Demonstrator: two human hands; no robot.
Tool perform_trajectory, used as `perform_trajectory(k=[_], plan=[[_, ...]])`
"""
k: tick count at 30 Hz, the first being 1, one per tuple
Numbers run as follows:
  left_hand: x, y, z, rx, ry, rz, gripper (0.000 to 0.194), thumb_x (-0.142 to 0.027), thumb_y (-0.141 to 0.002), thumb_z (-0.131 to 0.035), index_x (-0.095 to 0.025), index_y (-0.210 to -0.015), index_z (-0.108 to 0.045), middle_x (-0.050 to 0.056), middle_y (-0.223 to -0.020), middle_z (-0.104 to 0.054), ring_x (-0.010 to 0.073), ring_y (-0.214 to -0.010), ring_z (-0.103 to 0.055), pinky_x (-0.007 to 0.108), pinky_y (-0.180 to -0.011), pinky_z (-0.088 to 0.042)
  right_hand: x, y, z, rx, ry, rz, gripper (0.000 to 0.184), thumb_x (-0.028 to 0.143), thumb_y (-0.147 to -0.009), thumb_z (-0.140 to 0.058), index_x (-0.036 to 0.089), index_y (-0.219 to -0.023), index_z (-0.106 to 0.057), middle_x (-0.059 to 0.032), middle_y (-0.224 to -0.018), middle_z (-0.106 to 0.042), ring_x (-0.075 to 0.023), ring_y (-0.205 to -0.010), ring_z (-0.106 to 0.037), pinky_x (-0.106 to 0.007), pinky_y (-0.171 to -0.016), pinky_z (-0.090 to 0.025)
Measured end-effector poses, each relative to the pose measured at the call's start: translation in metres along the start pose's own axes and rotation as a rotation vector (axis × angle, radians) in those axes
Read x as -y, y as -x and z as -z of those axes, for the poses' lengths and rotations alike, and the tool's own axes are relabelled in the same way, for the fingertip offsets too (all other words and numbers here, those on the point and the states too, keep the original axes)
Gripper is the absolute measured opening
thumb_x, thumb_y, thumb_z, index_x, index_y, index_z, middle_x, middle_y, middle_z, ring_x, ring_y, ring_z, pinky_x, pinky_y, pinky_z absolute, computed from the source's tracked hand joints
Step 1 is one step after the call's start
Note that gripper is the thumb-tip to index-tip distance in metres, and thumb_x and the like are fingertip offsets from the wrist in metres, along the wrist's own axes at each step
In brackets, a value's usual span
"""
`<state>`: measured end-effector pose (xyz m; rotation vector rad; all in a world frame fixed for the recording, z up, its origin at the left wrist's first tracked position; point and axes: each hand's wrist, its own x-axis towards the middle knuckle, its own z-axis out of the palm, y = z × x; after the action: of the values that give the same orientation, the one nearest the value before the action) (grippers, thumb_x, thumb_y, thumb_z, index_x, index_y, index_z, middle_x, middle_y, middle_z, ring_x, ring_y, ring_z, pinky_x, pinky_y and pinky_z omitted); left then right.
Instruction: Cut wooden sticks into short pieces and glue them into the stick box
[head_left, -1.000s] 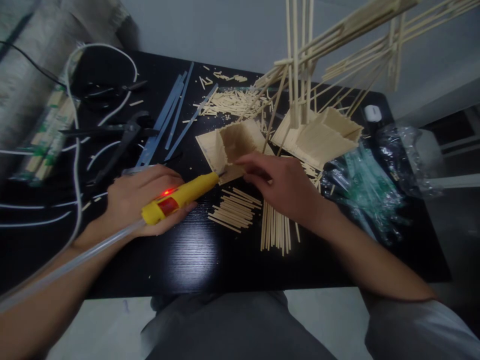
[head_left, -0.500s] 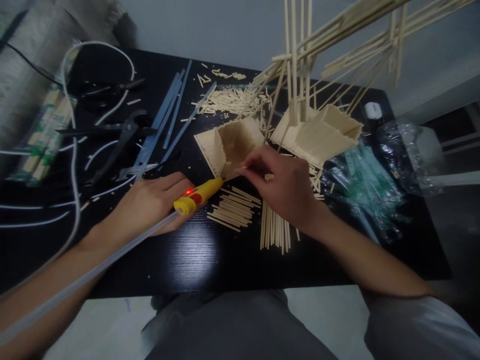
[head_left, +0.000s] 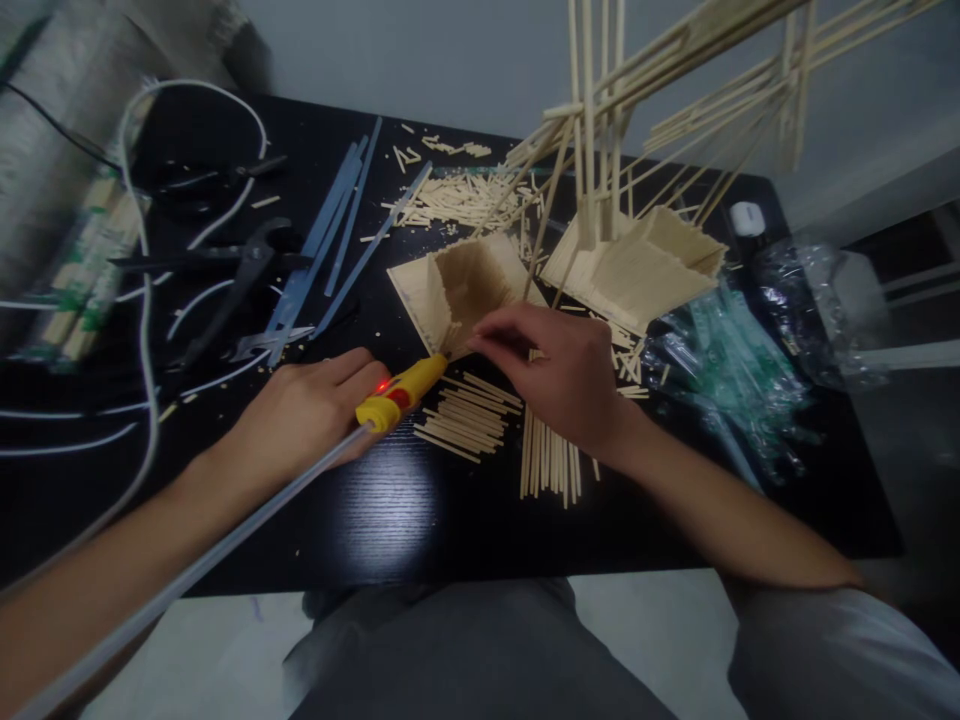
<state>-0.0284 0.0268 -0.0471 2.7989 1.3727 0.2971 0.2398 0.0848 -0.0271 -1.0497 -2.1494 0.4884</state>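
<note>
My left hand [head_left: 319, 405] is closed round a yellow glue gun [head_left: 403, 393] with a red light lit and a long clear glue stick trailing from its back. The gun's nozzle is at the near edge of a box-like piece made of wooden sticks [head_left: 469, 285], whose hollow faces up. Over that piece's near right side, my right hand [head_left: 559, 365] has thumb and forefinger pinched together; anything between them is too small to make out. Below the hands lie a bundle of short sticks [head_left: 469, 418] and a bundle of longer sticks [head_left: 551, 455], partly covered by my right hand.
A second stick-built box [head_left: 645, 265] stands right, under a tall stick frame [head_left: 600, 110]. Spare glue sticks [head_left: 330, 230], pliers [head_left: 244, 270] and a white cable [head_left: 150, 330] lie left. Stick offcuts [head_left: 472, 198] are heaped at the back. Plastic wrapping [head_left: 742, 370] lies right.
The glue gun has shifted slightly right along the box's near edge. My right hand's fingertips have moved a little to the left, towards the nozzle.
</note>
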Motion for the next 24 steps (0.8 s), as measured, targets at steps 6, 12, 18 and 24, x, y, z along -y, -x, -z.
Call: perform_trajectory(k=[6,12,18,24], plan=[[-0.001,-0.001,0.001,0.022,0.012,0.022,0.021,-0.034,-0.102,-0.050,-0.020,-0.090,-0.058,0.000,-0.082,-0.061,0.0126,-0.065,-0.062,0.026,-0.053,-0.042,-0.001,0.001,-0.003,-0.005,-0.002,0.011,0.003,0.022,-0.095,-0.073,0.020,-0.093,-0.074,-0.0005,-0.088,-0.080,-0.0149,-0.074,-0.072,-0.025,-0.075,-0.054],[-0.001,0.000,-0.001,-0.018,0.009,0.018,0.023,-0.035,-0.103,-0.049,-0.020,-0.089,-0.058,-0.001,-0.080,-0.060,0.0125,-0.064,-0.061,0.027,-0.052,-0.040,-0.003,0.002,-0.008,-0.006,-0.012,0.018,0.005,0.024,-0.097,-0.072,0.021,-0.093,-0.075,-0.0010,-0.090,-0.080,-0.0150,-0.077,-0.073,-0.026,-0.077,-0.055],[0.001,0.000,-0.001,-0.017,0.008,0.012,0.023,-0.038,-0.103,-0.049,-0.021,-0.092,-0.059,-0.001,-0.081,-0.061,0.0135,-0.065,-0.061,0.029,-0.052,-0.040,-0.005,0.001,-0.011,-0.047,-0.056,0.042,0.004,0.020,-0.095,-0.074,0.020,-0.091,-0.075,-0.0012,-0.089,-0.081,-0.0151,-0.079,-0.075,-0.025,-0.077,-0.057],[0.002,0.000,0.002,-0.044,0.052,0.020,0.026,-0.041,-0.103,-0.051,-0.020,-0.091,-0.061,0.000,-0.081,-0.063,0.0129,-0.067,-0.063,0.027,-0.054,-0.042,-0.011,0.001,-0.018,-0.072,-0.091,-0.009,0.004,0.023,-0.096,-0.072,0.021,-0.099,-0.073,-0.0017,-0.094,-0.081,-0.0163,-0.084,-0.077,-0.028,-0.081,-0.060]])
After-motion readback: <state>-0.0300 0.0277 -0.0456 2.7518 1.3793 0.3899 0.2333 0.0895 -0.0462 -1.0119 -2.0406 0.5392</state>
